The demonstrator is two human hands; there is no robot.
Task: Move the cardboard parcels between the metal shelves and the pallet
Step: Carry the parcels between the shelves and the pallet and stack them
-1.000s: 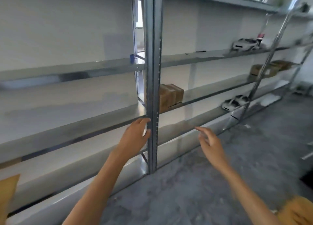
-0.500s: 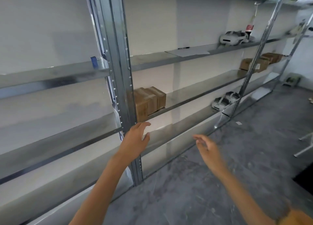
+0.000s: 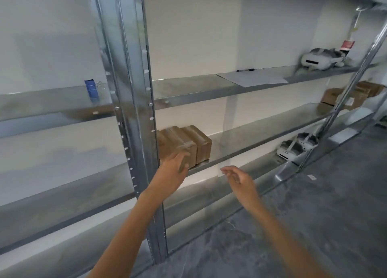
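Brown cardboard parcels [image 3: 188, 144] stand side by side on the middle metal shelf [image 3: 261, 135], just right of a steel upright [image 3: 136, 110]. My left hand [image 3: 172, 170] is open, its fingertips touching or nearly touching the front face of the nearest parcel. Lower and to the right, my right hand [image 3: 238, 178] hangs open in the air in front of the shelf edge, holding nothing. More cardboard parcels [image 3: 354, 94] sit far right on the same shelf level. No pallet is in view.
White headsets lie on the upper shelf [image 3: 318, 59] and on the lower shelf [image 3: 297, 146]. A sheet of paper [image 3: 253, 78] and a pen lie on the upper shelf. A blue clip [image 3: 91, 89] stands on the left. Grey concrete floor [image 3: 314, 214] spreads to the right.
The view has swung right and closer to the shelf. Both hands have risen toward the parcels; my left hand has moved off the upright to the nearest parcel's front.
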